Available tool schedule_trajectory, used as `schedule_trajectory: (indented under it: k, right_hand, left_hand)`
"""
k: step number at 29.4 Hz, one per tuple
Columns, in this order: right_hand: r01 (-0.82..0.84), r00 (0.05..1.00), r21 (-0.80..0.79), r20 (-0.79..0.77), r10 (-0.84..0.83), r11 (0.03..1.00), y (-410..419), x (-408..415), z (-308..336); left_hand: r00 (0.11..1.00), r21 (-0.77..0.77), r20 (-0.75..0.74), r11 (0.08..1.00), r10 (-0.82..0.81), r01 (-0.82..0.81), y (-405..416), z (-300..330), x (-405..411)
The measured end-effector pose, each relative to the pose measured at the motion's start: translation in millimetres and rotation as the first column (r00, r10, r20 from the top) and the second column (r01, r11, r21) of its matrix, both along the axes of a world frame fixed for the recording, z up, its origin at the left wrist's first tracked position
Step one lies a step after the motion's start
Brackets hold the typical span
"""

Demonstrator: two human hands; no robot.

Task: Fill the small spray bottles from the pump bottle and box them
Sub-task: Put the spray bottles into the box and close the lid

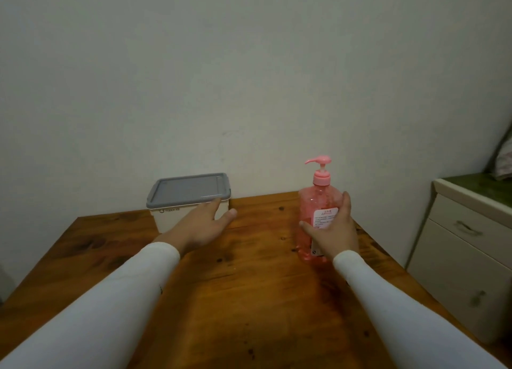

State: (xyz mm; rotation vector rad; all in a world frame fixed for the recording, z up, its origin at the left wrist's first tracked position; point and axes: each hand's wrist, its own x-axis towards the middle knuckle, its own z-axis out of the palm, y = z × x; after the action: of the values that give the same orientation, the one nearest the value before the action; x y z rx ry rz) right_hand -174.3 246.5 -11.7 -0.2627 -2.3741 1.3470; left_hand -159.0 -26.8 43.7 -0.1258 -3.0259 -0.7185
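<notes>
A pink pump bottle [314, 202] with a white label stands upright on the wooden table [235, 285], right of centre. My right hand [333, 230] wraps around its front, thumb on the left side and fingers on the right. A white box with a closed grey lid [188, 191] sits at the table's back edge on the left. My left hand [205, 224] reaches toward the box's right front corner with straight fingers, touching or nearly touching the box just under its lid. No small spray bottles are visible.
A plain wall rises right behind the table. A white cabinet [465, 246] with drawer handles and a green top stands to the right of the table, with patterned cloth at its far end.
</notes>
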Motion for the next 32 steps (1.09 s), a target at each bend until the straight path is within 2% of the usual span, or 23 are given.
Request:
schedule_trajectory:
  k: [10,20,21,24,32]
  right_hand:
    - [-0.004,1.0,0.023,-0.02,0.004,1.0,-30,-38,9]
    - [-0.072,0.996,-0.007,-0.057,0.072,0.997,-93,-128,14]
    - [-0.086,0.994,0.004,-0.063,0.086,0.996,-116,-161,10]
    - [-0.101,0.993,0.006,-0.056,0.101,0.995,-138,-191,6]
    - [-0.095,0.99,-0.024,-0.103,0.092,0.995,-175,-248,-7]
  left_hand:
    - [0.999,-0.015,-0.005,0.999,0.033,-0.033,-15,10,-18]
    - [0.995,-0.081,0.012,0.991,0.103,-0.102,-56,13,-75]
    - [0.992,-0.09,0.009,0.988,0.126,-0.125,-73,9,-102]
    - [0.991,-0.091,0.014,0.988,0.13,-0.128,-87,0,-125]
    - [0.988,-0.134,-0.053,0.98,0.142,-0.148,-119,-11,-164]
